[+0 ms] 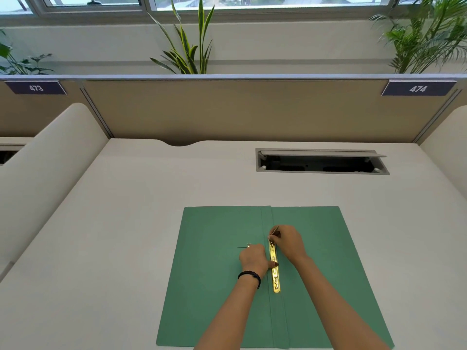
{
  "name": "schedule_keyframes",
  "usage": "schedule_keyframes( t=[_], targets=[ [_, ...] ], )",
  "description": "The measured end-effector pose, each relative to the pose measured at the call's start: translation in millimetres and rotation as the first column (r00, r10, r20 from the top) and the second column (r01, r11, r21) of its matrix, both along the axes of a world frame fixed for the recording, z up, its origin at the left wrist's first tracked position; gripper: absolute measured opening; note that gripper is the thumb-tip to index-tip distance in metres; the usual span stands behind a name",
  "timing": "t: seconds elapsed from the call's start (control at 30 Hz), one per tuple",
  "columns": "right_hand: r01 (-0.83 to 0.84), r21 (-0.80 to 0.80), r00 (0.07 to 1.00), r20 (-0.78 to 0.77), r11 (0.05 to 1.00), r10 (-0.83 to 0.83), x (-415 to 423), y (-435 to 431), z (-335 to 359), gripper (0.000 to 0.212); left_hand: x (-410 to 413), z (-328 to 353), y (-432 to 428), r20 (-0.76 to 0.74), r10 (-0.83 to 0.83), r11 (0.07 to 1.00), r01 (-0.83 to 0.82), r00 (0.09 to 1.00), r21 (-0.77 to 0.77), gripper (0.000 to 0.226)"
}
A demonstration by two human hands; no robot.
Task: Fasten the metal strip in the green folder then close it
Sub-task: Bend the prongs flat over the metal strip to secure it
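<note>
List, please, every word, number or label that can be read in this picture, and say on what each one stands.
"473": white digits on the dark nameplate at the left, fixed to the top of the beige partition.
"474": white digits on the dark nameplate at the right, on the same partition.
The gold metal strip in the green folder shows only stamped shapes, too small to read as text.
No other text is visible.

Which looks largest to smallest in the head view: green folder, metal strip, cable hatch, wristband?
1. green folder
2. cable hatch, though it lies farther from the camera
3. metal strip
4. wristband
</note>
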State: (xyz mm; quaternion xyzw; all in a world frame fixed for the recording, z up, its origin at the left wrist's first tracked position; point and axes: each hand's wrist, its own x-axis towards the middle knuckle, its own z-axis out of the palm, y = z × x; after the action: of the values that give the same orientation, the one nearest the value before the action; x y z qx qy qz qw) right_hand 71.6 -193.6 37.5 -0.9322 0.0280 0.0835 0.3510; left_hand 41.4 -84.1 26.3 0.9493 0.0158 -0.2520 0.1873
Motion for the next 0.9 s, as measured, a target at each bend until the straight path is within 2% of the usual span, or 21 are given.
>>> schedule_keyframes(
  t=[0.4, 0.9],
  targets=[
    [0.07, 0.021, 0.997, 0.036, 0.997, -0.07, -3.2, -10.7, -8.8, 0.007, 0.3, -1.7, -0.3, 0.02, 0.001, 1.0, -0.001, 1.0, -0.004, 0.053],
    [0.08, 0.022, 0.996, -0.031, 0.997, -0.079, 3.3, -6.7, -6.2, 0.003, -1.2, -0.4, -0.1, 0.01, 0.006, 1.0, -0.006, 1.0, -0.006, 0.052]
  ],
)
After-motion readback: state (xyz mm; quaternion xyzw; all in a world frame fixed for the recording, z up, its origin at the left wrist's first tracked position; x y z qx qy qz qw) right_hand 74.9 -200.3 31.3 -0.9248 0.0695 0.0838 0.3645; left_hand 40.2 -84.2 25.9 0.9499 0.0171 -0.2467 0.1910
